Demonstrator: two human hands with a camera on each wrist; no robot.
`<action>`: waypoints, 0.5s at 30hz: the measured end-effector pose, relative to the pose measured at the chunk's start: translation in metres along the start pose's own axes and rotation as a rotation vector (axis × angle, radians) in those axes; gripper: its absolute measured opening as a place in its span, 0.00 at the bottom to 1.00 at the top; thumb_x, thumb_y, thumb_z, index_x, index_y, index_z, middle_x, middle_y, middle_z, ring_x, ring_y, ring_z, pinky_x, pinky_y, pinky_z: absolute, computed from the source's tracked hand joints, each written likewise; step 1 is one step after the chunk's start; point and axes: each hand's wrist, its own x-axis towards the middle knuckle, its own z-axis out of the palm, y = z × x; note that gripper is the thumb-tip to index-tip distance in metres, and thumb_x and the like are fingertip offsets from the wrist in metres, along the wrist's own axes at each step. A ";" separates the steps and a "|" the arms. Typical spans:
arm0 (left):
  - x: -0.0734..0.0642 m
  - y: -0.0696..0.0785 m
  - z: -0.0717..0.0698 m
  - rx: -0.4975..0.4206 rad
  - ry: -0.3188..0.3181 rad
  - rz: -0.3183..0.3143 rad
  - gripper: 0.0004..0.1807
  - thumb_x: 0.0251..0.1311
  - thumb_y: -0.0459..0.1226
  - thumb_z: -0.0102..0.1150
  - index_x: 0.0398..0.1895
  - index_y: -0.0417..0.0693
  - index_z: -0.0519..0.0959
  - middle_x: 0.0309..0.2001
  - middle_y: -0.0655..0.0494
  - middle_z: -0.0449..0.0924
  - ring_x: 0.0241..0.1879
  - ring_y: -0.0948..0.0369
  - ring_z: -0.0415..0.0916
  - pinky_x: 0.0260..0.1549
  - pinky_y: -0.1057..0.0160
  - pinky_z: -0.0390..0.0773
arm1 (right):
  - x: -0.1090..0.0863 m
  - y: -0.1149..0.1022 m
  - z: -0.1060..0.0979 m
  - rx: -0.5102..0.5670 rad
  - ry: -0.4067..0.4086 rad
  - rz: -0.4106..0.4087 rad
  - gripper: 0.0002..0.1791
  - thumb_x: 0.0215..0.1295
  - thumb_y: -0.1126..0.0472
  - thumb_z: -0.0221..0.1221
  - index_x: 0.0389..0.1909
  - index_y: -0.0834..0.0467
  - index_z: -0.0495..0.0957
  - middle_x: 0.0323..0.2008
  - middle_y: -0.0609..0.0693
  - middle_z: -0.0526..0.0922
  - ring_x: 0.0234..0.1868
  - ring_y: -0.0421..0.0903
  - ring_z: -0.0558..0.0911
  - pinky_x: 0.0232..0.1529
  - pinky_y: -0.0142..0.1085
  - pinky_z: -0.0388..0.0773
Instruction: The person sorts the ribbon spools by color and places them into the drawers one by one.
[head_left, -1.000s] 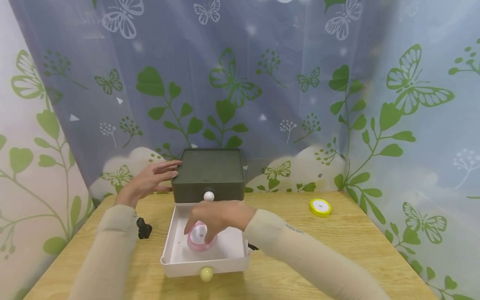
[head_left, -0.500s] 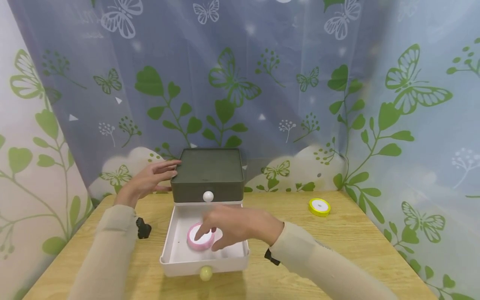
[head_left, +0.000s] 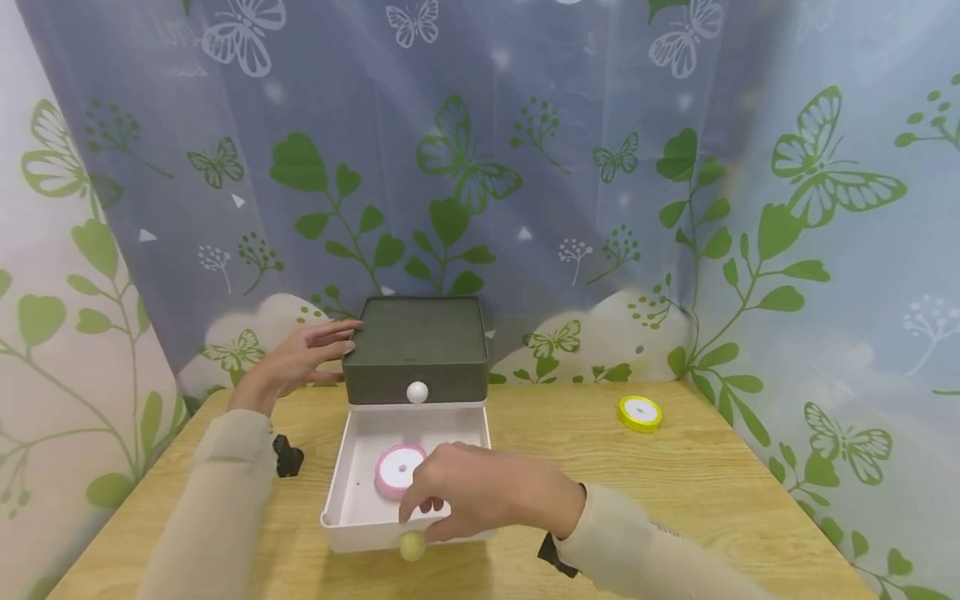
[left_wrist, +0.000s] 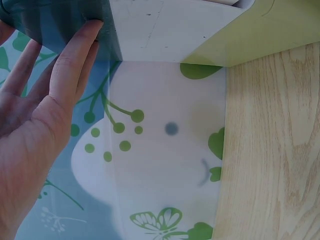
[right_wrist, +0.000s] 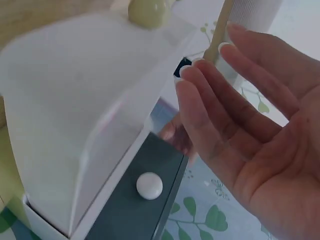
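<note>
A small drawer box with a dark green top [head_left: 420,333] stands on the table, its white lower drawer [head_left: 360,537] pulled out. In the drawer lies a pink ribbon spool [head_left: 394,473] with a white disc face, partly covered by my right hand in the head view. My left hand [head_left: 288,362] rests its fingertips on the box's upper left side, as the left wrist view also shows. My right hand [head_left: 483,493] hovers over the drawer's front edge beside the pale yellow knob [head_left: 412,547]. Its fingers [right_wrist: 215,100] are loosely bent in the right wrist view and hold nothing.
A yellow ribbon spool [head_left: 640,414] lies on the wooden table [head_left: 600,467] to the right. The upper drawer has a white knob [head_left: 417,392] and is closed. A curtain [head_left: 555,250] printed with butterflies and leaves hangs behind the table.
My right hand has let go of the pink spool, leaving it in the drawer, and has come back toward the drawer's front knob. My left hand has stayed in place.
</note>
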 end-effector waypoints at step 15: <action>0.000 0.000 0.000 0.017 0.005 0.001 0.36 0.78 0.44 0.53 0.83 0.46 0.54 0.84 0.40 0.43 0.81 0.37 0.45 0.64 0.39 0.78 | -0.007 -0.019 0.032 -0.100 0.094 0.137 0.08 0.57 0.62 0.70 0.35 0.45 0.88 0.18 0.33 0.71 0.19 0.30 0.62 0.23 0.20 0.60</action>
